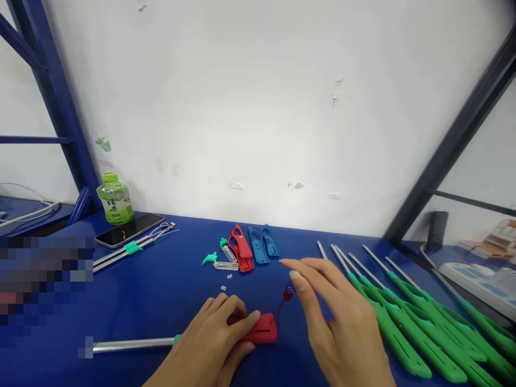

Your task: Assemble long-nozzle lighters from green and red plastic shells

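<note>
My left hand [217, 336] is closed on a red long-nosed lighter [264, 329], pressing it against the blue table; its metal tube [133, 344] points left. Between the thumb and fingers of my right hand [332, 317] is a small screwdriver [288, 291] with a dark red and purple handle. The screwdriver slants down, its tip at the right end of the red body; whether it sits in a screw is too small to tell. Two tiny pale pieces [223, 288] lie just beyond my left hand.
Farther back lie red casing halves [241, 250], blue casing halves [259, 246], clear fuel tanks [226, 266] and teal triggers [209, 259]. Several green lighters [407, 322] fan out at right. At left are metal tubes with wires [133, 247], a phone [129, 229] and a drink bottle [115, 199].
</note>
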A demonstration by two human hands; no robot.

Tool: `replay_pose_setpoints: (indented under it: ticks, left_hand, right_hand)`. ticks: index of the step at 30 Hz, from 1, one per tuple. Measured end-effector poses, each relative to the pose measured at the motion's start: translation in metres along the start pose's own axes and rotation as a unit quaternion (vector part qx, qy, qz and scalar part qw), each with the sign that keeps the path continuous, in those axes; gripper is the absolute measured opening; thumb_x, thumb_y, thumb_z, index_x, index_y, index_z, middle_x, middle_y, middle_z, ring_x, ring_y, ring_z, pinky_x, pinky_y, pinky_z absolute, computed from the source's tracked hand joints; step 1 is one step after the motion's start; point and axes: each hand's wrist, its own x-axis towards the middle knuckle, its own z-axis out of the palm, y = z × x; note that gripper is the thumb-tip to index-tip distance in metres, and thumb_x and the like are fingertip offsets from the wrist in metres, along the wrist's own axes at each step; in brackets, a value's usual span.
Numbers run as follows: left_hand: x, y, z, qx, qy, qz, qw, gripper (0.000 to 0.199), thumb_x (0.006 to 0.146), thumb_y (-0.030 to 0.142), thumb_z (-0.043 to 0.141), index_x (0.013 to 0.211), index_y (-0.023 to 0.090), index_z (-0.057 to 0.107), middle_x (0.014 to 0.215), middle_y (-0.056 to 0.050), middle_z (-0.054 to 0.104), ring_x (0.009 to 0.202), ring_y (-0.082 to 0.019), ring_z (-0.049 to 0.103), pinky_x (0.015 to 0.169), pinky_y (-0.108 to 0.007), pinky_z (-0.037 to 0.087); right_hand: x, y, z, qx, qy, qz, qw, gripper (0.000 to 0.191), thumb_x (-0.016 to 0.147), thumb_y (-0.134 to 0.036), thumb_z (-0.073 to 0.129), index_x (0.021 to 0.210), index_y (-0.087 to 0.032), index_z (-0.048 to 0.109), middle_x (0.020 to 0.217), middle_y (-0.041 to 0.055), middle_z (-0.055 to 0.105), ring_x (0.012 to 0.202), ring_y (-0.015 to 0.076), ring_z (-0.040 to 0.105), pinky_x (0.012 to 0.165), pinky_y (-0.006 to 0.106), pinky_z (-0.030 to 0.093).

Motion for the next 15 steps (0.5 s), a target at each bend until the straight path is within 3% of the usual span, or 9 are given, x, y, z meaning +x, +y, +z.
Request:
replay_pose_setpoints:
  ticks: [2,4,7,10,12,15]
  left_hand:
    - [0.0,-0.003,0.004,0.015,0.002,0.01,1.0,0.04,0.11,0.024,0.062,0.147,0.038,0.069,0.125,-0.002,0.073,0.107,-0.025,0.07,0.098,-0.042,0.059]
    - [0.0,-0.007,0.011,0.024,0.019,0.029,0.999,0.041,0.108,0.023,0.064,0.146,0.037,0.069,0.123,-0.002,0.074,0.103,-0.025,0.07,0.096,-0.042,0.059]
    - [0.0,-0.012,0.022,0.02,0.068,0.041,0.997,0.037,0.102,0.019,0.067,0.136,0.034,0.075,0.113,-0.002,0.073,0.094,-0.024,0.068,0.089,-0.04,0.058]
    - [-0.001,-0.013,0.024,0.002,0.073,0.041,0.996,0.038,0.106,0.02,0.064,0.139,0.036,0.073,0.117,-0.002,0.072,0.099,-0.024,0.068,0.089,-0.038,0.056]
    - [-0.001,-0.011,0.02,-0.006,0.071,0.045,0.996,0.038,0.109,0.022,0.062,0.142,0.037,0.07,0.118,-0.002,0.072,0.1,-0.024,0.068,0.089,-0.038,0.056]
    - [0.001,-0.007,0.01,-0.005,0.052,0.043,0.998,0.032,0.11,0.023,0.06,0.137,0.035,0.073,0.117,-0.003,0.073,0.098,-0.025,0.069,0.088,-0.04,0.057]
  right_hand:
    - [0.0,0.001,-0.002,0.032,-0.024,-0.011,0.999,0.03,0.115,-0.024,0.056,0.133,-0.033,0.078,0.123,-0.0002,0.084,0.109,0.0149,0.083,0.096,0.019,0.064]
    - [0.001,0.001,-0.001,0.073,-0.04,-0.002,0.997,0.033,0.114,-0.021,0.056,0.138,-0.035,0.074,0.118,-0.0031,0.086,0.104,0.0128,0.084,0.093,0.016,0.064]
    - [0.001,-0.001,0.002,0.092,-0.023,0.019,0.995,0.023,0.109,-0.023,0.068,0.124,-0.036,0.08,0.098,-0.0044,0.083,0.084,0.0124,0.082,0.079,0.016,0.065]
    - [0.0,-0.004,0.003,0.063,-0.013,0.024,0.998,0.011,0.105,-0.029,0.076,0.108,-0.034,0.085,0.087,-0.0026,0.076,0.072,0.0132,0.076,0.066,0.018,0.064]
    - [0.0,-0.006,-0.001,0.04,-0.018,0.026,0.999,0.018,0.109,-0.029,0.07,0.117,-0.033,0.085,0.101,0.0011,0.081,0.085,0.0156,0.081,0.068,0.018,0.064]
    - [0.001,-0.007,-0.006,0.052,-0.032,0.024,0.998,0.027,0.112,-0.023,0.06,0.126,-0.033,0.082,0.116,0.0009,0.085,0.102,0.0158,0.084,0.082,0.017,0.066]
